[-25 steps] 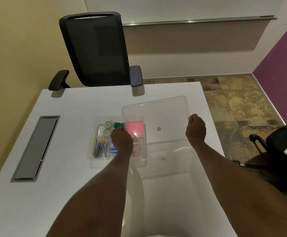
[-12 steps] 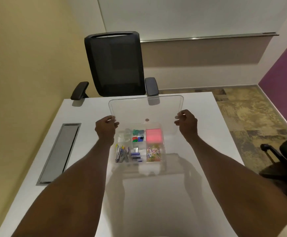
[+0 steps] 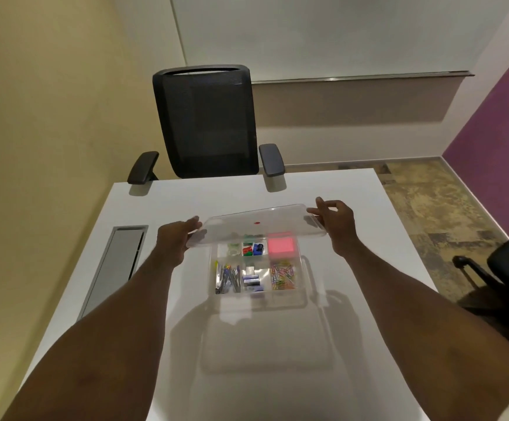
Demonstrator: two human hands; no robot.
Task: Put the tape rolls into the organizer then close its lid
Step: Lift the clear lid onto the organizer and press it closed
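Both hands pinch the clear lid (image 3: 256, 224): left hand (image 3: 175, 240) at its left edge, right hand (image 3: 336, 220) at its right, above the organizer (image 3: 254, 270) on the bench (image 3: 353, 208). Lid sits far of the tray; risk: lands offset, won't seat. Tape rolls (image 3: 232, 250) look stowed far-left.

Office or small meeting room. White desk (image 3: 323, 192) with a grey cable-access hatch (image 3: 113, 268) set flush in the top. Black mesh-backed swivel chair (image 3: 204, 123) with armrests at the far edge; part of a second black chair (image 3: 505, 268) at right. Whiteboard (image 3: 338, 34) with a tray rail on the far wall. Patterned carpet tiles (image 3: 435, 214); yellow and purple painted walls.
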